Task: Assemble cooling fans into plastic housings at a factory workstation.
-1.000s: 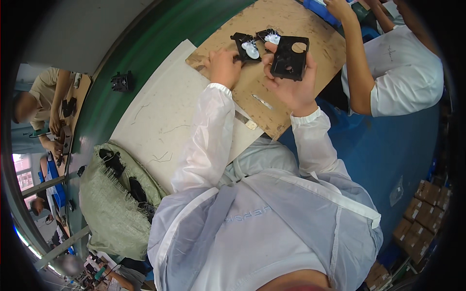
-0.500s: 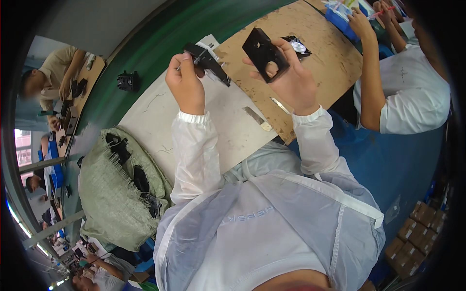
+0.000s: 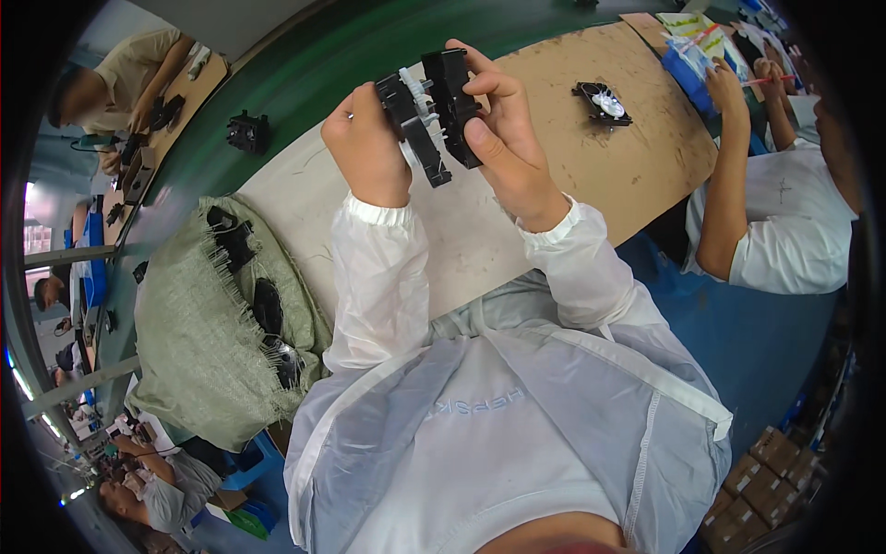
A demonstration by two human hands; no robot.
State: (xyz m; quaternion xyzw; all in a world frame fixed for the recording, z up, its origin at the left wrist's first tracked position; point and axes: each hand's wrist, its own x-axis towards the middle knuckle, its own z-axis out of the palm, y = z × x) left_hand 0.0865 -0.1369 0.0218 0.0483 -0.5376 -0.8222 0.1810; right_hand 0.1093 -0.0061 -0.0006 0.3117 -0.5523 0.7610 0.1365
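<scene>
Above the pale board, my left hand (image 3: 372,152) is closed round a black plastic housing half (image 3: 417,129) with white gears (image 3: 415,90) along its inner side. My right hand (image 3: 512,138) grips a black plastic cover (image 3: 451,103), its thumb on the near face and its fingers round the far end. The two black parts stand upright, face to face and close together, with the gears between them. Whether they touch at every point I cannot tell.
A black part with a white piece (image 3: 604,103) lies on the brown board (image 3: 563,69) to the right. Another black part (image 3: 247,132) sits on the green table at left. A green woven sack (image 3: 208,323) holds black parts. A co-worker's arm (image 3: 724,185) is at right.
The cover in my right hand has been turned and brought left against the gear side of the housing half. My left hand has tilted its part more upright.
</scene>
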